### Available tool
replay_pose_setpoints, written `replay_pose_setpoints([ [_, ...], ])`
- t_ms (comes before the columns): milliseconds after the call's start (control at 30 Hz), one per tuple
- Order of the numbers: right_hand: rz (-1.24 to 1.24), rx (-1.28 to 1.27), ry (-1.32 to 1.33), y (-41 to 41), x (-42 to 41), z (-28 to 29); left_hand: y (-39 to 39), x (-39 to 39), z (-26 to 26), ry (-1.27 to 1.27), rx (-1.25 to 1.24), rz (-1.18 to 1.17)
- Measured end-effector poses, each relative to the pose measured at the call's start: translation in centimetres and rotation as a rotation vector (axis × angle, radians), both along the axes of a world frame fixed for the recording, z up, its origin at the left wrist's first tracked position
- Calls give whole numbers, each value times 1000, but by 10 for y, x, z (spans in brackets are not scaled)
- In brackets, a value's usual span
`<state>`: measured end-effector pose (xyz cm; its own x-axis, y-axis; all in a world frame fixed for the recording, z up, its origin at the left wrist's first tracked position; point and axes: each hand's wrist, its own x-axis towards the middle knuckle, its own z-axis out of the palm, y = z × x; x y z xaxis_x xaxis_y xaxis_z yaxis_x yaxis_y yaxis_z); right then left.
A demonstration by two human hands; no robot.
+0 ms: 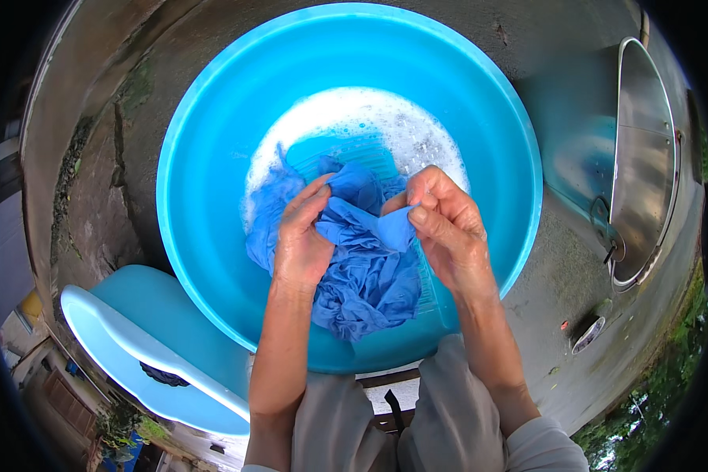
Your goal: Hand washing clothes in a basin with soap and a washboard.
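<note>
A wet blue cloth (366, 283) lies bunched over a ribbed washboard (428, 283) inside a large round turquoise plastic basin (348, 50). White suds (354, 106) float on the water beyond the cloth. My left hand (305, 236) holds a fold of the cloth between thumb and fingers, palm turned inward. Between the thumb and fingers of my right hand (448, 227) a corner of the same cloth is pinched and raised above the rest. Part of the washboard is hidden under the fabric.
At the lower left, a light blue plastic tub (171, 330) with a dark item (164, 375) inside touches or nearly touches the basin. A metal bucket (643, 171) with a handle stands at the right. A small round object (589, 335) lies on the concrete ground (543, 307).
</note>
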<state>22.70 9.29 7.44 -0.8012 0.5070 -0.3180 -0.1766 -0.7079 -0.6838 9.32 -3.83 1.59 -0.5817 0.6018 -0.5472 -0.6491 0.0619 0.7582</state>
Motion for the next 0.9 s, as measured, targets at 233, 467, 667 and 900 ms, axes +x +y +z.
replay_pose_setpoints([
  [233, -122, 106, -180, 6, 2, -17, 3, -1, 30, -346, 68, -29],
  [467, -220, 69, -314, 6, 3, -19, 5, 1, 35, -6, 1, -225],
  [667, 130, 326, -521, 9, 5, -8, 8, 2, 33, -20, -38, -151],
  [900, 44, 588, -429, 0, 2, -12, 7, 6, 27, 30, -31, -1],
])
